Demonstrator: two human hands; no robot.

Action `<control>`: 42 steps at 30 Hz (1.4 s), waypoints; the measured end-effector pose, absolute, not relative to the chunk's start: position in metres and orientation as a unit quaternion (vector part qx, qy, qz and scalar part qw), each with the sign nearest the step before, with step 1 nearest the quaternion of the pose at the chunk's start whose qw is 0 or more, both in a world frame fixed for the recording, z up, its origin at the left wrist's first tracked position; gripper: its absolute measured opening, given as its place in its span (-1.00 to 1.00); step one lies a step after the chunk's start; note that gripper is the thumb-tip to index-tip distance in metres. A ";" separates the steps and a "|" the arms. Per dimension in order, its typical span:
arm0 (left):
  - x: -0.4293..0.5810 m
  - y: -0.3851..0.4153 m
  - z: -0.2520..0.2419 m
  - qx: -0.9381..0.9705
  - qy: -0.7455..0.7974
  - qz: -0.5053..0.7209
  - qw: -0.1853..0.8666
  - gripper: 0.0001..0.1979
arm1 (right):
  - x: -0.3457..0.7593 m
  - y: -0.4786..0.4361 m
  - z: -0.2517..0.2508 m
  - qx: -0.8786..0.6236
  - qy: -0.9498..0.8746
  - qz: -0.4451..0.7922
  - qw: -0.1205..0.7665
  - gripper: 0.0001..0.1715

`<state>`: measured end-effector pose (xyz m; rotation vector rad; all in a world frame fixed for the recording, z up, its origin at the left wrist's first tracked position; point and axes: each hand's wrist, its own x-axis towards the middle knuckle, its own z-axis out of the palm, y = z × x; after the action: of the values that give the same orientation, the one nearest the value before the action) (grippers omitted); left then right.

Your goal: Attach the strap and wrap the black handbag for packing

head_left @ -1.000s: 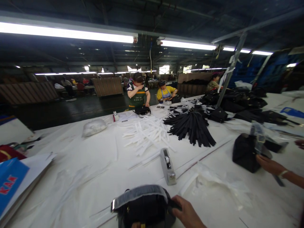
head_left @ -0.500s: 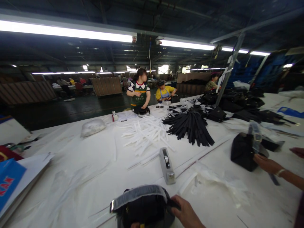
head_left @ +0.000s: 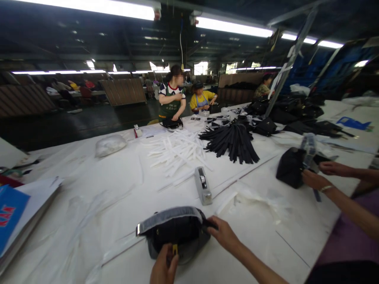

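A black handbag [head_left: 189, 236] stands on the white table at the bottom centre, its handle [head_left: 171, 215] arched over the top in a clear plastic wrap. My left hand [head_left: 164, 263] pinches the front of the bag beside a small gold-coloured metal fitting [head_left: 175, 249]. At the bag's right side, my right hand [head_left: 224, 233] is closed on a short black strap end [head_left: 207, 223]. Beyond the bag, a grey tape dispenser [head_left: 203, 187] rests on the table.
A pile of white strips [head_left: 177, 152] and a fan of black straps [head_left: 232, 142] lie farther back. At right, a co-worker's hands [head_left: 315, 179] handle another black bag [head_left: 288, 167]. A blue box [head_left: 13, 213] is at left. More people work beyond the table [head_left: 118, 185].
The view has tilted down, so the handbag and both my hands show more fully. My left hand has come into view at the bag's front. The co-worker's second hand has reached their bag.
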<state>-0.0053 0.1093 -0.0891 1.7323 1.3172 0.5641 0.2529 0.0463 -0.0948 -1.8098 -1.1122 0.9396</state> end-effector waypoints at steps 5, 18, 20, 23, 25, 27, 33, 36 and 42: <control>-0.004 0.105 -0.082 0.698 0.543 0.216 0.416 -0.70 | 0.254 0.045 -0.085 -0.713 -0.423 0.384 0.407 -0.74; -0.038 0.119 -0.063 0.707 0.563 0.193 0.382 -0.70 | 0.221 -0.007 -0.064 -0.690 -0.546 0.329 0.343 -0.82; -0.047 0.119 -0.065 0.729 0.552 0.178 0.364 -0.70 | 0.213 -0.018 -0.069 -0.673 -0.580 0.305 0.342 -0.79; -0.060 0.119 -0.074 0.755 0.547 0.162 0.323 -0.71 | 0.201 -0.032 -0.080 -0.637 -0.632 0.259 0.358 -0.74; -0.068 0.120 -0.082 0.763 0.562 0.143 0.285 -0.73 | 0.194 -0.041 -0.087 -0.620 -0.647 0.254 0.365 -0.72; -0.075 0.120 -0.088 0.773 0.566 0.107 0.265 -0.73 | 0.190 -0.047 -0.093 -0.622 -0.636 0.269 0.368 -0.70; -0.076 0.119 -0.086 0.796 0.535 0.137 0.246 -0.74 | 0.193 -0.048 -0.089 -0.639 -0.575 0.349 0.374 -0.68; -0.072 0.118 -0.084 0.800 0.524 0.155 0.248 -0.73 | 0.197 -0.042 -0.085 -0.664 -0.512 0.413 0.355 -0.76; -0.061 0.119 -0.094 0.768 0.529 0.254 0.256 -0.74 | 0.193 -0.049 -0.097 -0.679 -0.361 0.535 0.348 -0.81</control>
<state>-0.0611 0.1186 -0.0942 2.0858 1.4357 0.6907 0.1932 -0.0492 -0.0966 -1.7608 -0.9371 1.3882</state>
